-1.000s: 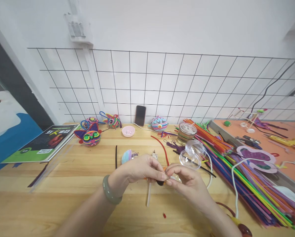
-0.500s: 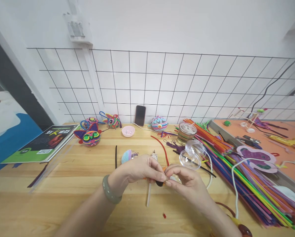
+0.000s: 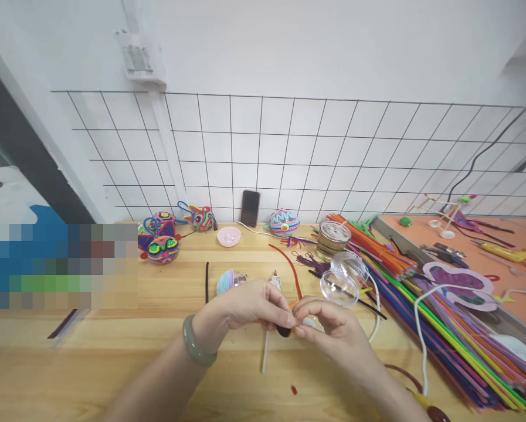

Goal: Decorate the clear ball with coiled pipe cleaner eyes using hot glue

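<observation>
My left hand (image 3: pixel 256 305), with a jade-green bangle (image 3: pixel 196 341) on its wrist, is closed in a pinch on a small black and orange piece (image 3: pixel 284 332). Thumb and fingertips of my right hand (image 3: pixel 335 328) meet the left fingertips at the same piece, also pinched. My fingers hide most of it. Under the hands lies a translucent glue stick (image 3: pixel 265 354), and a red pipe cleaner (image 3: pixel 291 264) curves just behind them. A pastel yarn-wrapped ball (image 3: pixel 226 282) sits partly behind my left hand. Clear plastic half shells (image 3: pixel 339 287) stand beyond my right hand.
Pipe cleaners (image 3: pixel 447 328) in many colours fill the right side, with a white cable (image 3: pixel 421 340) across them. At the back are a phone (image 3: pixel 250 208), a pink bowl (image 3: pixel 228 237), a glass jar (image 3: pixel 333 239) and colourful wrapped balls (image 3: pixel 163 249). A red scrap (image 3: pixel 294 390) lies in front.
My hands keep nearly the same pinch, with only slight finger movement. The whole view has shifted slightly, and a pixelated patch now covers the book at the left.
</observation>
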`<state>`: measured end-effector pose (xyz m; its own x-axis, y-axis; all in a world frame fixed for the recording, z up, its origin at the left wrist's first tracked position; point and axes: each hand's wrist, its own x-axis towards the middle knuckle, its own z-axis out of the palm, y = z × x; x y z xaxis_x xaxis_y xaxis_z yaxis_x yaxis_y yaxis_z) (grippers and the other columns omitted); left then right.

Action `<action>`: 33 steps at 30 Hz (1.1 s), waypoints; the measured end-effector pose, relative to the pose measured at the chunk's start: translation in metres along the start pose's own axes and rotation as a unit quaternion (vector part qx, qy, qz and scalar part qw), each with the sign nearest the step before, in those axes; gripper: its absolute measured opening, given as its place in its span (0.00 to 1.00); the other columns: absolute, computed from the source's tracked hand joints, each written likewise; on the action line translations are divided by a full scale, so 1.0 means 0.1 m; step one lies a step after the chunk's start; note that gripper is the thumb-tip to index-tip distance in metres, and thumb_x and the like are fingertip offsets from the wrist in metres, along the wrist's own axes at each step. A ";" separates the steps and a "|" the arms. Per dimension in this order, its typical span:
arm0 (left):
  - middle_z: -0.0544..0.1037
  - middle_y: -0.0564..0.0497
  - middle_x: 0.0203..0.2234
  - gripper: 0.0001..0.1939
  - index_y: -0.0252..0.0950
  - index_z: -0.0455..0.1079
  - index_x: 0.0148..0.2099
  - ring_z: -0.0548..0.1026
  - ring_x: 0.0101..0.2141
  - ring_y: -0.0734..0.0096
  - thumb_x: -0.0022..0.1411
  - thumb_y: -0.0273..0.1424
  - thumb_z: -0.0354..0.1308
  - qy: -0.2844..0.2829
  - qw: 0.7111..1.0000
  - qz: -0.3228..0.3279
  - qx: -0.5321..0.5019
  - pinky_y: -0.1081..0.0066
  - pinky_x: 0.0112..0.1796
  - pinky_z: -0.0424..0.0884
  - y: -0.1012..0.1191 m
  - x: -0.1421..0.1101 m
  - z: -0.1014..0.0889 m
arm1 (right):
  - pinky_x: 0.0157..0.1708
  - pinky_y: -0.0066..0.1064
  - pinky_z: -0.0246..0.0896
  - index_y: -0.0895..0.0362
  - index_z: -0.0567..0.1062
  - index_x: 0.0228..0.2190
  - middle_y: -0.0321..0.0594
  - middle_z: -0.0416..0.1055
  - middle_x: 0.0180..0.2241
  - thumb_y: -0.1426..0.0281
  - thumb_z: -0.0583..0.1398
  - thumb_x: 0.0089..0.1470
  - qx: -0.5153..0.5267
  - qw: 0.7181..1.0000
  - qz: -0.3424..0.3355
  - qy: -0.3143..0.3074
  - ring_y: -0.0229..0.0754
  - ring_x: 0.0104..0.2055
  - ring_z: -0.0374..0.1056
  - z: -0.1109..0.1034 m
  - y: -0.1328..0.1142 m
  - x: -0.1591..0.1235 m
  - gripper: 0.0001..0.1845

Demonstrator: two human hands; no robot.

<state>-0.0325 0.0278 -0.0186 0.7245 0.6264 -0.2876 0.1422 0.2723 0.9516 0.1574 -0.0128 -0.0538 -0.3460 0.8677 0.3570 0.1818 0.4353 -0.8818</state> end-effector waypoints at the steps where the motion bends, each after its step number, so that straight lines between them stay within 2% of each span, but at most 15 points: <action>1: 0.72 0.55 0.17 0.12 0.33 0.75 0.26 0.64 0.19 0.82 0.41 0.37 0.67 0.001 1.000 -0.003 0.001 0.78 0.22 0.58 0.00 0.00 0.00 | 0.37 0.31 0.65 0.55 0.74 0.28 0.39 0.75 0.30 0.70 0.63 0.48 -0.004 1.000 -0.004 0.000 0.42 0.35 0.70 0.00 0.00 0.00 0.02; 5: 0.72 0.55 0.17 0.12 0.33 0.75 0.26 0.64 0.19 0.82 0.42 0.37 0.67 0.004 1.000 -0.004 0.003 0.78 0.22 0.58 0.00 0.00 -0.01 | 0.37 0.32 0.66 0.55 0.75 0.28 0.40 0.76 0.30 0.70 0.63 0.48 -0.022 1.000 -0.011 0.006 0.42 0.34 0.71 0.00 -0.02 0.01 0.02; 11: 0.73 0.53 0.19 0.12 0.32 0.75 0.27 0.65 0.20 0.81 0.43 0.36 0.67 0.025 1.000 0.010 -0.011 0.78 0.23 0.59 -0.02 0.01 -0.05 | 0.36 0.31 0.66 0.54 0.76 0.30 0.40 0.76 0.30 0.66 0.62 0.50 -0.035 0.999 0.013 0.012 0.42 0.34 0.71 -0.01 -0.06 0.01 0.06; 17: 0.71 0.53 0.18 0.13 0.31 0.75 0.28 0.65 0.19 0.82 0.43 0.37 0.67 0.050 0.998 0.012 -0.021 0.78 0.23 0.59 -0.03 0.00 -0.06 | 0.37 0.31 0.66 0.54 0.77 0.31 0.40 0.76 0.31 0.64 0.61 0.51 -0.041 0.998 0.028 0.030 0.42 0.34 0.71 -0.01 -0.04 0.02 0.08; 33: 0.70 0.54 0.17 0.13 0.31 0.75 0.27 0.62 0.20 0.81 0.43 0.37 0.66 0.049 0.999 0.021 0.007 0.76 0.23 0.57 -0.02 0.01 -0.01 | 0.34 0.31 0.66 0.55 0.75 0.28 0.39 0.76 0.28 0.63 0.63 0.47 -0.033 0.998 0.035 0.044 0.42 0.32 0.71 0.02 0.01 0.03 0.08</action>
<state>-0.0331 0.0288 -0.0210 0.6609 0.7056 -0.2557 0.1224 0.2347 0.9643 0.1547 -0.0103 -0.0543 -0.2479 0.9134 0.3229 0.2642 0.3844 -0.8846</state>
